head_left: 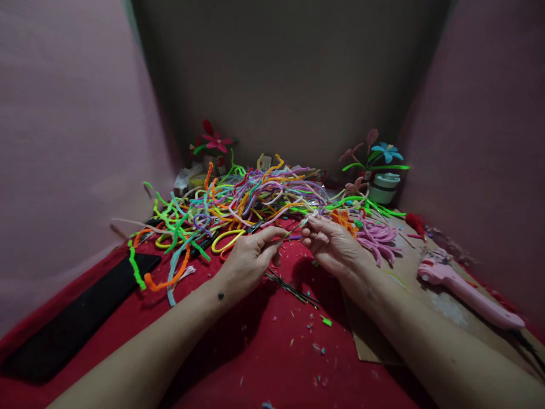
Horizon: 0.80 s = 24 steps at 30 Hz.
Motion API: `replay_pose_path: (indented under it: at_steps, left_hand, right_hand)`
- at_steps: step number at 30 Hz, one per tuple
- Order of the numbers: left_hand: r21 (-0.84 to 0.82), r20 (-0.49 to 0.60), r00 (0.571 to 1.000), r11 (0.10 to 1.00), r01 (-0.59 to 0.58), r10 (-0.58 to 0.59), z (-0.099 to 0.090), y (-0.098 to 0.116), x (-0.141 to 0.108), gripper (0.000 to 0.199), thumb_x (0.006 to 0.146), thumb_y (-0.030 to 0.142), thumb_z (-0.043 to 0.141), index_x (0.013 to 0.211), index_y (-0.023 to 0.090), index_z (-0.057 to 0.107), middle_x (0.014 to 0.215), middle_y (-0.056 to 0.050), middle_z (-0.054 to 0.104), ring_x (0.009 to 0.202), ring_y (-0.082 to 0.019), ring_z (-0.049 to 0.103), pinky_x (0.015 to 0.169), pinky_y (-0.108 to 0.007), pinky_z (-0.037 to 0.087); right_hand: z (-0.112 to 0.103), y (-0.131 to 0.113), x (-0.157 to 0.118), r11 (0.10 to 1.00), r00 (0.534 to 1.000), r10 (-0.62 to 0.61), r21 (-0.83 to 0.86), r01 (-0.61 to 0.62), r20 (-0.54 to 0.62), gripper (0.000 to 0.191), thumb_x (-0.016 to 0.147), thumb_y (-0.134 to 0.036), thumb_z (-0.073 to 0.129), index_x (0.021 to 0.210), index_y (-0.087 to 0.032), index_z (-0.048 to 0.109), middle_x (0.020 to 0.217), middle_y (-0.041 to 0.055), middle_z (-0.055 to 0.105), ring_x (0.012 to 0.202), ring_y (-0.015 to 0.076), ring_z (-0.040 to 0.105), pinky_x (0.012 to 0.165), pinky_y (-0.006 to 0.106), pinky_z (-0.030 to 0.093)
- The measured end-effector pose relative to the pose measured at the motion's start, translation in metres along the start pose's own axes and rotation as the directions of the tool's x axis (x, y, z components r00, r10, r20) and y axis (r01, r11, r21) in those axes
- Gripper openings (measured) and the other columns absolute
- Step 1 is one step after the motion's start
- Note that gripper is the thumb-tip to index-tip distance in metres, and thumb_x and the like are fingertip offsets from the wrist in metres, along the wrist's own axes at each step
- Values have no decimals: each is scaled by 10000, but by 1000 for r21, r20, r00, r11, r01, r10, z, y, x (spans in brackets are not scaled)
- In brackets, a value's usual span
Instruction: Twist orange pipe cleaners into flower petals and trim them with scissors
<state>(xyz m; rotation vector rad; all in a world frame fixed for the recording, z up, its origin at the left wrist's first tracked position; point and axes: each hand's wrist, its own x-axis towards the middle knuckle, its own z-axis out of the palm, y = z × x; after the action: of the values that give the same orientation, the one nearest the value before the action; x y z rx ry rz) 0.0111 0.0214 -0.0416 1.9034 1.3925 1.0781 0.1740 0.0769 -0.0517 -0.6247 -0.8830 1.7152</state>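
Observation:
My left hand (258, 254) pinches one end of a thin greenish stem (293, 232) above the red cloth (272, 352). My right hand (330, 244) is closed on the other end, where a small pale tip shows between thumb and forefinger. The two hands are a little apart, with the stem spanning the gap. Behind them spreads a tangled heap of coloured pipe cleaners (255, 196). Several thin dark wires (293, 288) lie on the cloth just below the hands.
A pink glue gun (468, 289) rests on a brown board (374, 341) at right. Pink pipe cleaners (378, 238) lie beside my right hand. Yellow-handled scissors (227, 240) and a long black object (76, 318) are at left. Fuzzy flowers (386, 151) stand at the back.

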Motion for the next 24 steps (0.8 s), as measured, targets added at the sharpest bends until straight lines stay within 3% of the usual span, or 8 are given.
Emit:
replay_pose_path:
  at_steps: [14,21,24]
  left_hand:
    - [201,23,995,974,-103,101,1,-9,2,272,828,193,427,1021,188,618,641,16,571,543,-84,457,560,-210,386]
    - [150,5,991,980,-132,132,3,-15,2,256,838,219,431,1017,185,611,702,5,603,570,-81,476,568,-210,395]
    - [83,18,999,996,-36,34,1,-7,2,217,837,250,429,934,167,604,643,14,591,508,-75,473,523,-206,394]
  right_hand:
    - [1,-1,1,999,999,6,51,-8,37,102,673,-118,652,735,-142,575,645,-18,558,550,70,544,494,183,442]
    - [0,0,2,998,999,-27,63,26,19,115,642,-95,667,720,-131,591,616,-7,580,529,82,552,467,185,445]
    - [0,-2,2,996,999,-35,85,37,-19,75,658,-70,633,688,-121,587,595,-6,575,518,86,558,447,181,447]
